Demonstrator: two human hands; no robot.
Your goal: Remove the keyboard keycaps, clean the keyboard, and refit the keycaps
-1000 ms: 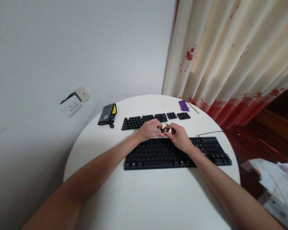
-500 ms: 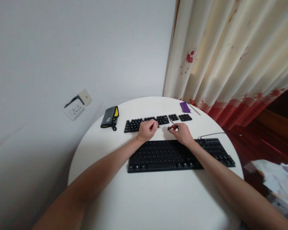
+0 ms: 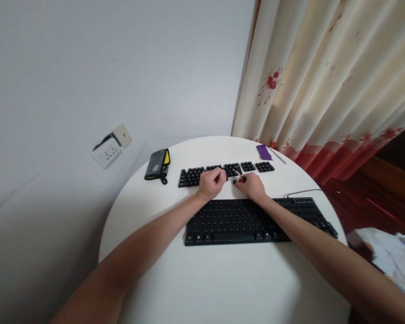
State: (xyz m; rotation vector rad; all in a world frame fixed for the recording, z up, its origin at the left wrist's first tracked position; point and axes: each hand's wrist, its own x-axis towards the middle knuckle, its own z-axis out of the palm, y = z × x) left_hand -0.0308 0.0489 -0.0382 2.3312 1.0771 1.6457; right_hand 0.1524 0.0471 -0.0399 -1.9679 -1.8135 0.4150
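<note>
My left hand (image 3: 212, 184) is curled closed in front of rows of loose black keycaps (image 3: 189, 177). Something small and dark shows by its fingertips, but I cannot make it out. A slim metal-tipped tool (image 3: 237, 173) is in my right hand (image 3: 252, 186), its tip pointing up and left. At that hand's thumb and finger is a single black keycap (image 3: 235, 182), apparently pinched. Below both hands lies a black keyboard (image 3: 236, 220) with its main key area stripped to the stems. My right forearm crosses over its right part.
On the round white table (image 3: 202, 279), a grey and yellow pouch (image 3: 157, 164) lies at the left. A purple cloth (image 3: 264, 152) and a thin pale stick (image 3: 279, 156) are at the back right. A cable (image 3: 303, 191) trails from the keyboard. Wall and curtain (image 3: 290, 81) stand behind.
My right hand has moved slightly left toward my left hand, with the tool and the keycap. The left hand stays closed. The whole view has shifted a little.
</note>
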